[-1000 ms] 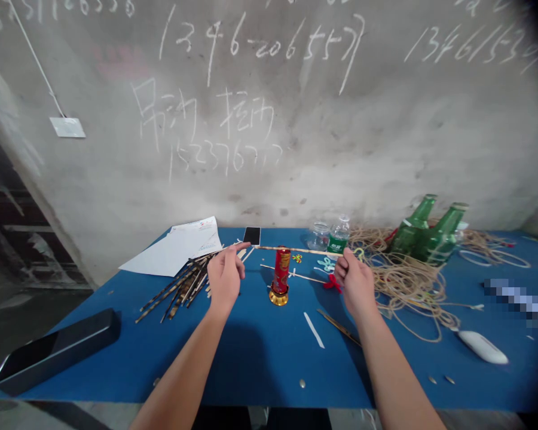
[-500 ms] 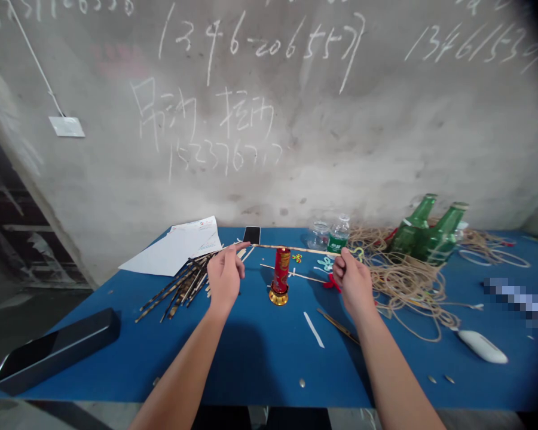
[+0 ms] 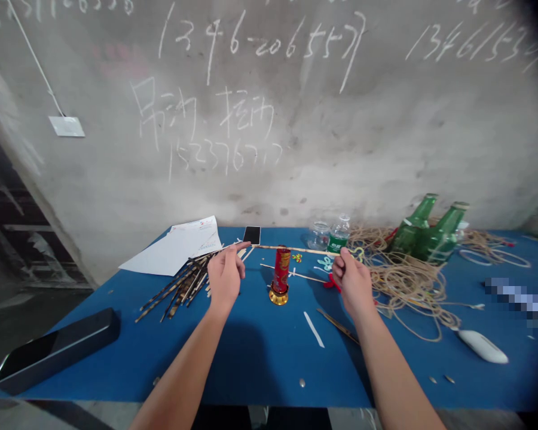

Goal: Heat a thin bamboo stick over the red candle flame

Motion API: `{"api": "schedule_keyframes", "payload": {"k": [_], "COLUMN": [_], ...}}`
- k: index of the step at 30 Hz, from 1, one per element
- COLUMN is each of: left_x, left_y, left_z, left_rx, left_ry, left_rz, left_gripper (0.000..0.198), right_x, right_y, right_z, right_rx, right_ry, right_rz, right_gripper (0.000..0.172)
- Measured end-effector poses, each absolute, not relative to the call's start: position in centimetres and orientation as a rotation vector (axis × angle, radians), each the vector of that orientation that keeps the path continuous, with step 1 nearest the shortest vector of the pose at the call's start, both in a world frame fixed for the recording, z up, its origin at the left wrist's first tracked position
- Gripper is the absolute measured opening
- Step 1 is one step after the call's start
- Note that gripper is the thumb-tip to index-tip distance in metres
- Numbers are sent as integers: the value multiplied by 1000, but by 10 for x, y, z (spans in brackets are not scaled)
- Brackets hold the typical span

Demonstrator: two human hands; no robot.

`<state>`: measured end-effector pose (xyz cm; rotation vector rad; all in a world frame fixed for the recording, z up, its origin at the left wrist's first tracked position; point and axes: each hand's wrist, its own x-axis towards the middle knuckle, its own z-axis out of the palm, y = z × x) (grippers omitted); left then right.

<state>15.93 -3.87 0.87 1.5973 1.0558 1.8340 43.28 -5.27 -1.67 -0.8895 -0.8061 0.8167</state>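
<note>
In the head view, I take the candle-like red cylinder (image 3: 281,272) as the centre of a clock. It stands upright on a gold base (image 3: 278,298) on the blue tabletop (image 3: 260,376). The left hand (image 3: 225,276) is at 9 o'clock and the right hand (image 3: 353,279) is at 3 o'clock. Between them a thin stick (image 3: 311,251) passes level with the top of the cylinder; I cannot tell if the two touch. The right fingers are clamped on one end of the stick. The left index finger is stretched to the other end, but whether the left fingers pinch it, I cannot tell.

Just beside the left hand, at 9 o'clock, lies a pile of dark sticks (image 3: 179,295). The phone (image 3: 251,235) lies between 10 and 11. A jar (image 3: 317,237) and a small bottle (image 3: 338,240) stand at 2. Near the right hand is a red flower (image 3: 330,282), at 3, and farther out lies coiled rope (image 3: 407,286). A white strip (image 3: 314,329) lies at 5.
</note>
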Motion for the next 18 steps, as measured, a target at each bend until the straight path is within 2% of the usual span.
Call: {"api": "schedule_keyframes", "payload": {"k": [9, 18], "left_x": [159, 159], "left_y": [-39, -39], "left_z": [9, 9], "left_rx": [1589, 1585], "left_ry": [1065, 1066], "left_rz": [1825, 1827], "left_gripper": [62, 63], "right_x": [444, 454], "right_y": [-51, -53], "right_z": [-13, -8], "right_rx": [-851, -824], "right_ry": [-579, -482], "right_rz": [654, 626], "right_gripper": [56, 46]}}
